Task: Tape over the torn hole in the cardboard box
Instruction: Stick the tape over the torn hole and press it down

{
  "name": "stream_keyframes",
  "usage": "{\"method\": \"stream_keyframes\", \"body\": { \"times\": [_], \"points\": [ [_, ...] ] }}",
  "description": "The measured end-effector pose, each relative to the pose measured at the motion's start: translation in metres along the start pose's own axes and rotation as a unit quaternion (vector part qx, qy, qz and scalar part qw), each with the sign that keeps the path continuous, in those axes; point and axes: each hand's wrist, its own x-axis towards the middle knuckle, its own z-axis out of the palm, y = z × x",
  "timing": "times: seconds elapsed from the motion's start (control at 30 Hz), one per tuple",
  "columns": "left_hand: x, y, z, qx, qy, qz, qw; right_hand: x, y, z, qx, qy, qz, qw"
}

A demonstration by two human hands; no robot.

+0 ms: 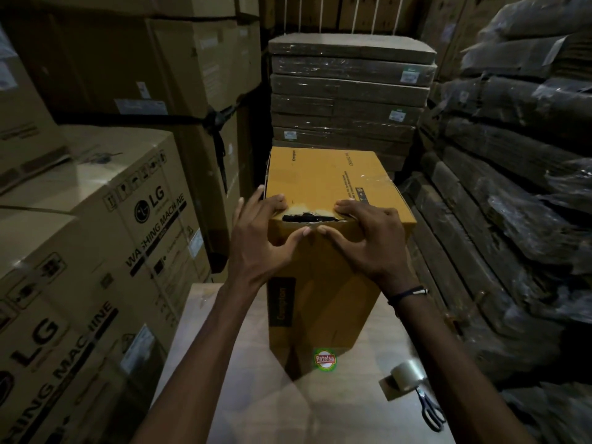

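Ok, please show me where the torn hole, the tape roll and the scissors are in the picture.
torn hole (pixel 307 217), head view, on the dark gap at the box's top front edge.
tape roll (pixel 407 376), head view, on its clear outer band.
scissors (pixel 429 409), head view, on the black handles.

Both my arms reach forward, bare from the elbows down, wrists bent slightly so the palms face down and away from me. My left hand (pixel 259 238) is spread wide: the fingers (pixel 275 201) curl over the top edge in front of me while the thumb stretches out to the right along the near face. My right hand (pixel 368 238) mirrors it, its fingers bent and pressing down on the top, its thumb pointing left. The two thumb tips nearly meet, just apart. A thin dark band (pixel 408 293) circles my right wrist. Both forearms angle inward from the lower corners of my view.
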Motion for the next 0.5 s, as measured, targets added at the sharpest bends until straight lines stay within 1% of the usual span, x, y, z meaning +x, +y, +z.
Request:
{"method": "stream_keyframes", "body": {
  "times": [0.07,0.2,0.37,0.5],
  "points": [
    [0.004,-0.002,0.002,0.009,0.01,0.033,0.999,0.004,0.003,0.003,-0.025,0.018,-0.018,0.999],
    [0.009,-0.009,0.007,0.024,0.048,0.064,0.997,0.006,0.01,0.013,-0.06,0.062,-0.051,0.995],
    [0.007,-0.01,0.012,0.022,0.067,0.066,0.995,0.002,0.014,0.024,-0.079,0.114,-0.081,0.987],
    [0.007,-0.01,0.014,0.002,0.068,0.058,0.996,0.0,0.016,0.027,-0.074,0.124,-0.09,0.985]
  ]
}}
